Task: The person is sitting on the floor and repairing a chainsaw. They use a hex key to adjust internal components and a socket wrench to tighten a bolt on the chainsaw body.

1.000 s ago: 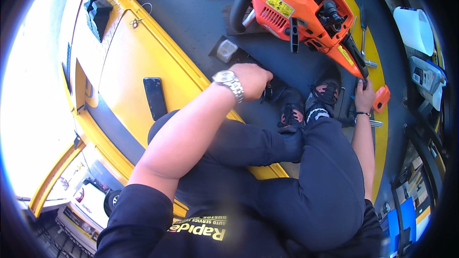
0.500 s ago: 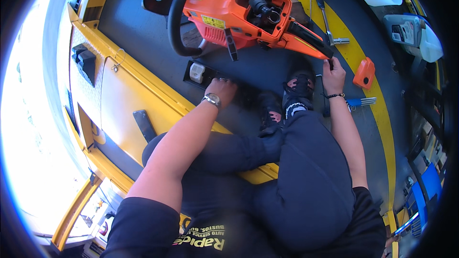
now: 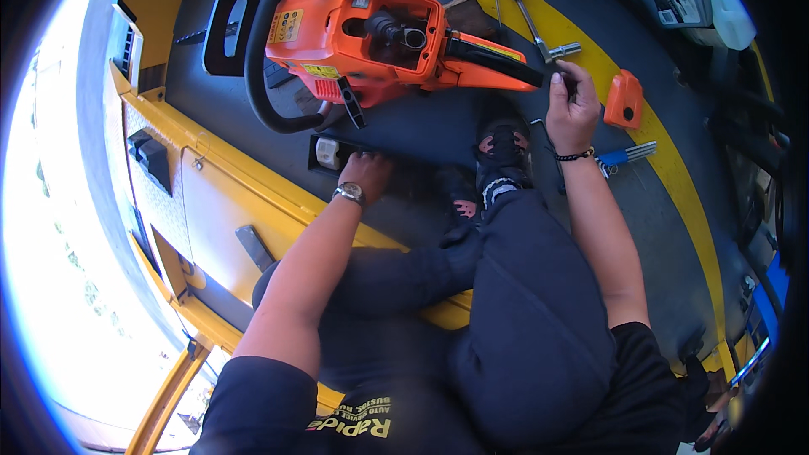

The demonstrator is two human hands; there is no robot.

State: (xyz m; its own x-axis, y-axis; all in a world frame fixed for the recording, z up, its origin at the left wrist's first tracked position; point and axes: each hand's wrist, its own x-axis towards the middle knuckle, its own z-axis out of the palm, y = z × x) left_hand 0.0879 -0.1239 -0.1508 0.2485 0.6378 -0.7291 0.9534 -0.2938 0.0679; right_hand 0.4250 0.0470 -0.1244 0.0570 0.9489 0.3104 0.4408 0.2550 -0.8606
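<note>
An orange chainsaw (image 3: pixel 324 38) lies on the dark floor, its top opened on a dark intake part (image 3: pixel 394 32). My right hand (image 3: pixel 575 109) is at the end of its black rear handle (image 3: pixel 489 56). Thumb and forefinger are drawn together there; what they pinch, if anything, is hidden. My left hand (image 3: pixel 366 172) is closed, knuckles up, beside a black tray (image 3: pixel 318 164) holding a small white block (image 3: pixel 327 152). Whatever its fingers hold is out of sight. A small orange cover (image 3: pixel 624 99) lies right of my right hand.
A ratchet wrench (image 3: pixel 529 18) with a socket lies beyond the handle. Blue-handled tools (image 3: pixel 622 157) are by my right wrist. Plastic jugs (image 3: pixel 731 15) stand far right. A phone (image 3: pixel 253 244) rests on the yellow frame (image 3: pixel 240 190), left. My shoes (image 3: pixel 503 147) are between my hands.
The view has shifted, so the chainsaw appears farther left. My right hand has turned, its fingers curled more at the handle's end. My left hand stays beside the tray.
</note>
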